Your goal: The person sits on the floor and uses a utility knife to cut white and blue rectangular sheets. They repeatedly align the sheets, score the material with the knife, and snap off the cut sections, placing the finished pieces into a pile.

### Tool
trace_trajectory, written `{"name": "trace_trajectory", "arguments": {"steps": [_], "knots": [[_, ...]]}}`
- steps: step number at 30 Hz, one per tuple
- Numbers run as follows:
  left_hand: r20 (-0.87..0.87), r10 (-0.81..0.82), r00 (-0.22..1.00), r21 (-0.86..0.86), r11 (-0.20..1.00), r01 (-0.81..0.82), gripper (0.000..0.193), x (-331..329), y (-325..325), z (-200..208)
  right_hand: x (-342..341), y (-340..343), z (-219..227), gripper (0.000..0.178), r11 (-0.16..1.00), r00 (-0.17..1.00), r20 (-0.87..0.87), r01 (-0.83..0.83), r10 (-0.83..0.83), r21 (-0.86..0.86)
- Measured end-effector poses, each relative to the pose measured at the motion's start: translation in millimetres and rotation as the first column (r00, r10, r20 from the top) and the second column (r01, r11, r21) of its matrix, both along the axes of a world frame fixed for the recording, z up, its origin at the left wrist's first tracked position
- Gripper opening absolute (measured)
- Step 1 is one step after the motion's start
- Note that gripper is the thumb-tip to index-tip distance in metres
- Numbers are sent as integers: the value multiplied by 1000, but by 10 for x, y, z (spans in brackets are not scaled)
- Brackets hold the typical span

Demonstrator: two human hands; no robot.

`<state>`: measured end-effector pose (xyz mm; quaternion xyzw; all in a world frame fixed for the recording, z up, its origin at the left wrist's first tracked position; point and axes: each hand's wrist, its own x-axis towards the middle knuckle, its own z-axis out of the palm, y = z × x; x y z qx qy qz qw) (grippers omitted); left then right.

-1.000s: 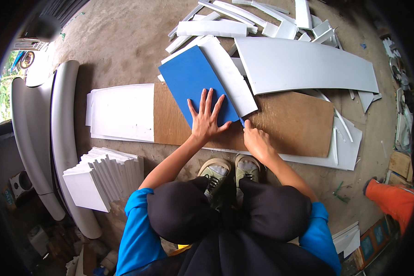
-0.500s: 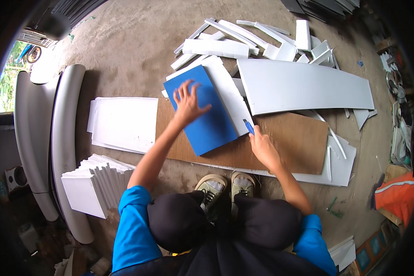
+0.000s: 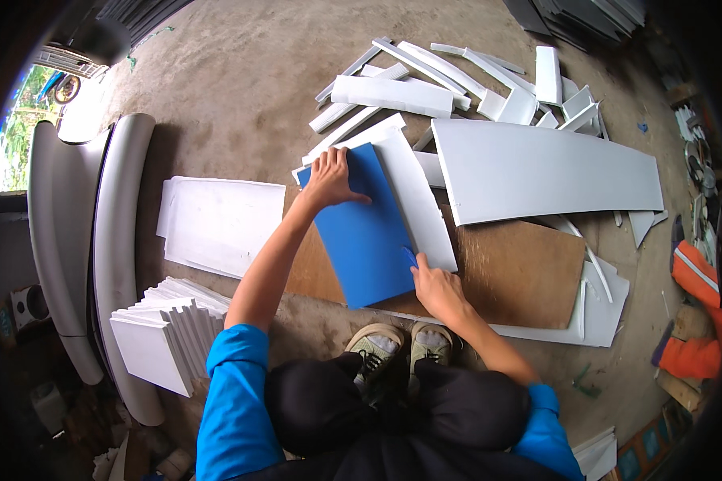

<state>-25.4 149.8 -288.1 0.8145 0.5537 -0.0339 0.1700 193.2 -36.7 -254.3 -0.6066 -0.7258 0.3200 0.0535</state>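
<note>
Blue panel (image 3: 367, 236) on board (image 3: 521, 268) | left hand (image 3: 329, 183) splayed | right hand (image 3: 439, 290) gripping cutter (image 3: 410, 256) | concrete floor (image 3: 225, 96)

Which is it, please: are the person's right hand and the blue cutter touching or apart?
Touching: the head view shows the right hand closed around the blue cutter.

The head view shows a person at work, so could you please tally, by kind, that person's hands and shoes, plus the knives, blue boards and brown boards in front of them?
Left hand and right hand: 2
Shoes: 2
Blue knife: 1
Blue board: 1
Brown board: 1
Total: 7
</note>
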Motion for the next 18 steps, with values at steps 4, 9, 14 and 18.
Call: {"name": "trace_trajectory", "arguments": {"steps": [4,9,14,18], "knots": [[27,51,998,35,998,-52,118,-85,-129,-37,-67,478,289,20,994,996,58,63,-69,89],[54,33,998,162,986,-42,106,98,-208,31,-283,1386,-47,24,981,995,92,19,-38,194],[-35,57,998,-75,995,-59,107,214,-364,197,-532,1674,-188,23,979,998,44,40,-50,202],[-21,54,998,-125,991,-57,121,205,-436,103,-629,1686,-296,22,971,994,82,50,-71,235]]}}
